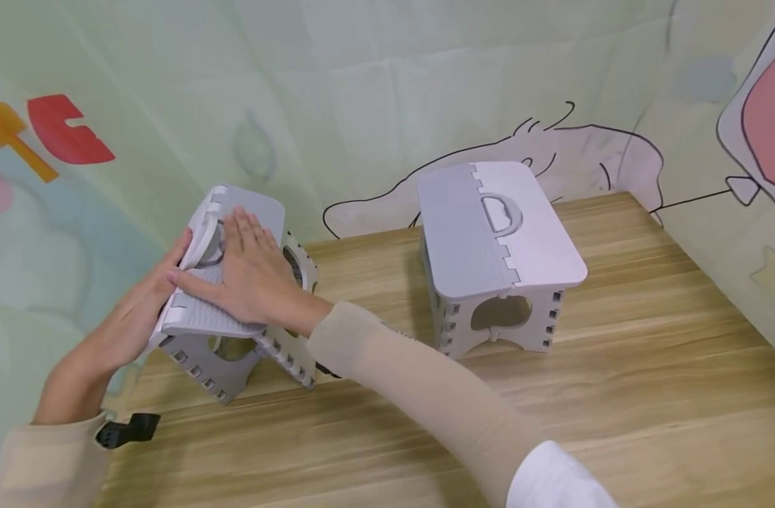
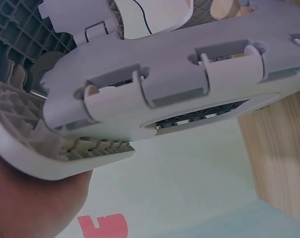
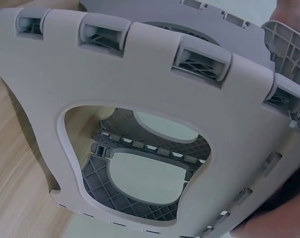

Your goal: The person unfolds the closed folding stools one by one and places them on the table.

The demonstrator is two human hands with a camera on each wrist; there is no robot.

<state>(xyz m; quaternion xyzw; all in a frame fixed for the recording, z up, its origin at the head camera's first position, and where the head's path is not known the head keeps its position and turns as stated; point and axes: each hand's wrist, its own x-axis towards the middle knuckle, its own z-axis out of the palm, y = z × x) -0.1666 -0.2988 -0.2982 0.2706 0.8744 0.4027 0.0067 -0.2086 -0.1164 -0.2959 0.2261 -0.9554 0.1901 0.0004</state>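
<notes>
On the left of the table, a grey and white folding step stool [image 1: 263, 204] stands partly unfolded. One half of its top is level and the white half slopes down on the left. My right hand [image 1: 250, 279] lies flat on the grey half beside the handle slot, fingers straight and thumb stretched toward the left edge. Against the outer face of the sloping half, my left hand [image 1: 127, 328] presses with extended fingers. The left wrist view shows the stool's hinged edge [image 2: 175, 84] and ribbed underside; the right wrist view shows a leg panel [image 3: 150, 74] with a large opening.
A second folding stool [image 1: 451, 233], fully unfolded and upright, stands to the right on the wood-grain table [image 1: 616, 395]. A printed cloth backdrop [image 1: 387, 92] rises behind and at both sides. A black strap [image 1: 130, 430] hangs at the left sleeve.
</notes>
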